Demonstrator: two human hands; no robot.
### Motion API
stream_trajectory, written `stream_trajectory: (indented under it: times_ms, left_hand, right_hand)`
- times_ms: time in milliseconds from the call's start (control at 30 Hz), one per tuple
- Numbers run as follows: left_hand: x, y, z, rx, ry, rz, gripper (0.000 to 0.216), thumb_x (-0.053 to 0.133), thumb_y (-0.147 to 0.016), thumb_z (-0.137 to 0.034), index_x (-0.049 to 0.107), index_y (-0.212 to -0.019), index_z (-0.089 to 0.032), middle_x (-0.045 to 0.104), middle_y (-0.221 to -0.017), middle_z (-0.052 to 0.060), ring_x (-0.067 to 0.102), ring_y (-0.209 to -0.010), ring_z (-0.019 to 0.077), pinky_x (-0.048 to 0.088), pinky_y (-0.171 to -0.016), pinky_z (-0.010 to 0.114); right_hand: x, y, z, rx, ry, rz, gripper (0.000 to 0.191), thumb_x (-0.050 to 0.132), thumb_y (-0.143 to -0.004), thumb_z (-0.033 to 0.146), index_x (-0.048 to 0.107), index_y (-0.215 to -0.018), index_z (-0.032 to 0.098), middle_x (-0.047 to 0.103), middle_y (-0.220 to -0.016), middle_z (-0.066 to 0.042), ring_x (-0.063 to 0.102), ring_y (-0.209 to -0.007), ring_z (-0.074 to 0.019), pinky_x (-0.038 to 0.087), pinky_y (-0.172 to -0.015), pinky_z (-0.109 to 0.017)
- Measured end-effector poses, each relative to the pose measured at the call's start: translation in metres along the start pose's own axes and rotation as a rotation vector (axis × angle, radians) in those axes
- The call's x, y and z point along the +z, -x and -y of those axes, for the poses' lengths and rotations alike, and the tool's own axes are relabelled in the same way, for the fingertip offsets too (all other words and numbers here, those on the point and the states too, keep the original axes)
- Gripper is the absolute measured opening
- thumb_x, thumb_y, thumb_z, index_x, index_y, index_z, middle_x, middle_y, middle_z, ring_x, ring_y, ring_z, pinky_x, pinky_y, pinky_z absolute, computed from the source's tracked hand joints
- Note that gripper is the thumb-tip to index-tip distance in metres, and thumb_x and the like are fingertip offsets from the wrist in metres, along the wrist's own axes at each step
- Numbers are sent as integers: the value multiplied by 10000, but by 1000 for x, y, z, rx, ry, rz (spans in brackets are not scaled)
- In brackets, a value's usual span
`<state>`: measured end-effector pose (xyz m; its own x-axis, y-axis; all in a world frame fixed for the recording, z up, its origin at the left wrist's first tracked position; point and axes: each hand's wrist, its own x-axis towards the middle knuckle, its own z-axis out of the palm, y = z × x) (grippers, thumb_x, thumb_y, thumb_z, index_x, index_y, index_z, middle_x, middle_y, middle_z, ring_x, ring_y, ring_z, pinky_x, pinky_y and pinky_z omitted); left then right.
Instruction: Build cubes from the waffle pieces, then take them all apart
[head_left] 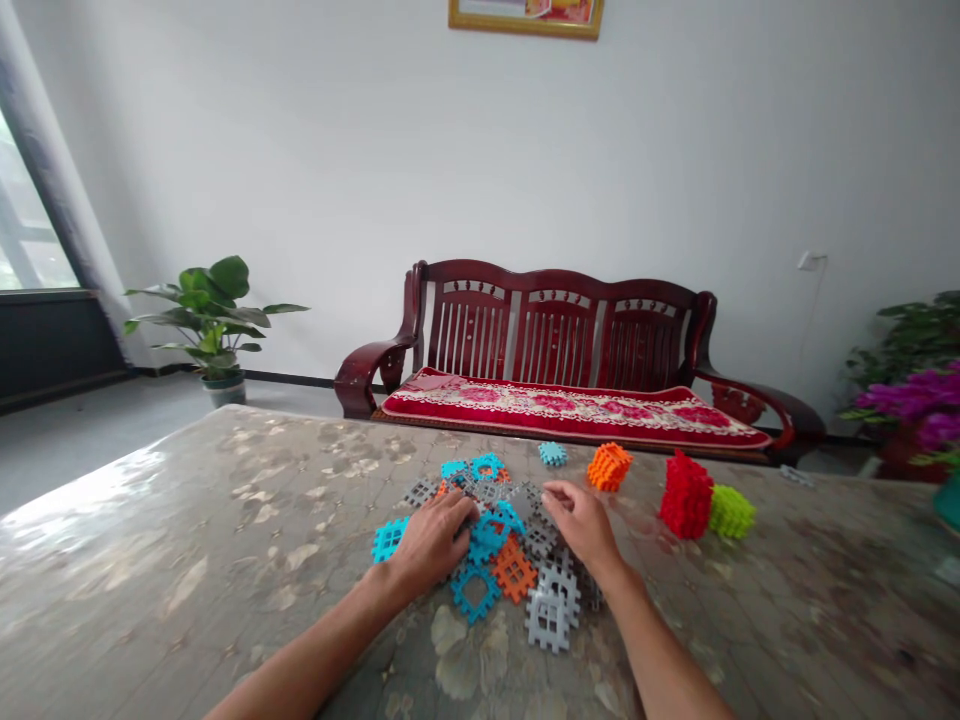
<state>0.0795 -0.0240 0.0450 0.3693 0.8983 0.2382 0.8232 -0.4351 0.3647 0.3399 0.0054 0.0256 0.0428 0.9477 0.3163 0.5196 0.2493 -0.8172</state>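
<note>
A loose pile of interlocking plastic building tiles lies on the table between my hands. My left hand point(436, 535) rests on the pile's left side, fingers bent and thumb apart, beside a blue tile point(389, 540). At the right side, my right hand point(581, 520) has thumb and forefinger pinched together against the grey tiles point(538, 538); what lies between the fingertips is hidden. Nearer to me are a blue tile with a diamond opening point(475, 592), an orange tile point(514, 568) and a light grey tile point(549, 620).
Beyond my right hand stand a light blue stack point(553, 454), an orange stack point(609, 467), a tall red stack point(686, 494) and a lime green stack point(731, 511). A wooden bench point(559, 340) stands behind the patterned table point(247, 580). Purple flowers point(919, 405) are at the right.
</note>
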Motion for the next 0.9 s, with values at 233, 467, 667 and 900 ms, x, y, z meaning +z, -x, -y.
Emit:
stream_trajectory:
  times_ms: [233,467,667,900]
  left_hand:
    - [-7,3,22,-199,175,-254,210,449,-870,-243,629,-970,-285,717,-1049,-13,657,-974,159,464,-862,256]
    - [-24,8,70,-549,138,-492,267,468,-851,-333,643,-1046,-280,742,-994,4,683,-944,194,482,-773,268]
    - [-22,16,100,-706,184,-388,277,506,-814,-351,674,-1017,-268,757,-933,5,699,-865,196,479,-678,250]
    - [-23,17,97,-722,141,-333,282,498,-813,-352,689,-1004,-274,762,-908,-5,699,-852,200,474,-669,253]
  right_hand:
    - [-28,-7,-39,59,233,-597,580,534,-779,374,505,-1306,134,617,-1216,-176,578,-1105,-292,443,-989,-425]
    - [-33,-22,-64,211,346,-599,1027,703,-689,440,198,-1515,96,441,-1414,-259,417,-1321,-398,369,-1050,-490]
    - [-44,-42,-67,371,421,-498,1197,730,-643,546,93,-1540,74,517,-1350,-301,531,-1190,-435,404,-940,-520]
    - [-50,-50,-61,456,581,-368,1198,701,-679,598,83,-1537,35,608,-1232,-316,556,-1132,-440,371,-887,-516]
